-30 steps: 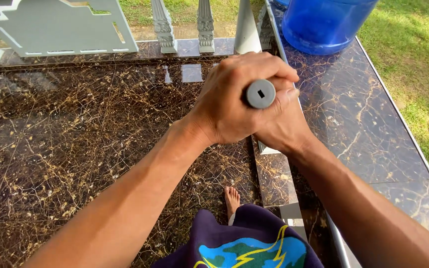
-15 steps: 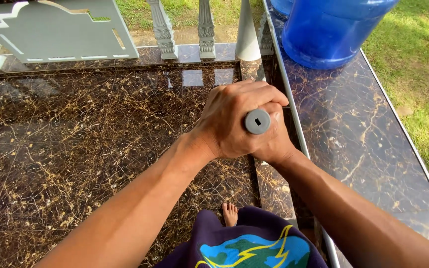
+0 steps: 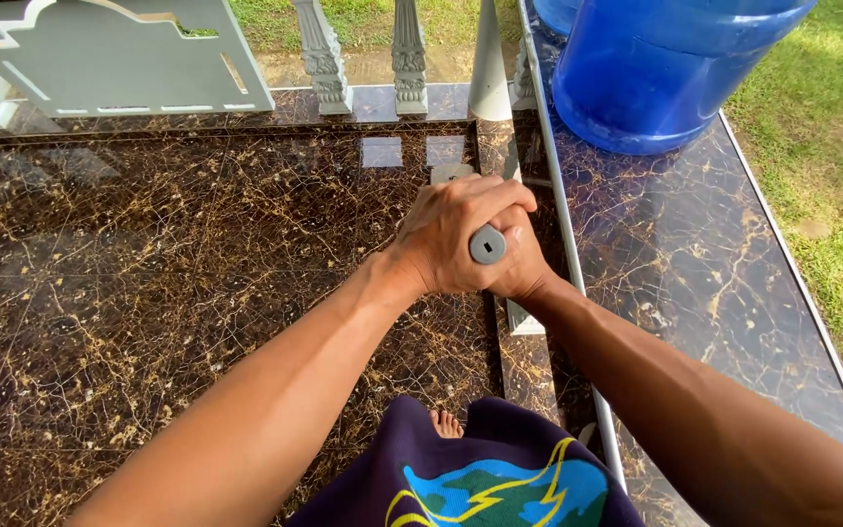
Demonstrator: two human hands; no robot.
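Both hands clasp a grey handle [image 3: 487, 244] that points up at the camera, its round end cap with a small dark slot showing. My left hand [image 3: 446, 234] wraps over the top of the handle. My right hand [image 3: 524, 271] grips it from beneath and is partly hidden by the left. The rest of the tool is hidden under the hands; a pale flat part [image 3: 524, 319] shows below them on the dark marble floor [image 3: 148, 263].
A big blue water bottle [image 3: 665, 68] stands on the marble ledge [image 3: 695, 254] at right, edged by a metal strip [image 3: 558, 224]. Grey balusters [image 3: 407, 49] and a grey panel [image 3: 119, 59] line the far edge. Grass lies beyond. My bare foot [image 3: 444, 423] shows below.
Both hands with the handle have moved downward and away from the camera, looking smaller. The view has shifted so more of the blue bottle shows.
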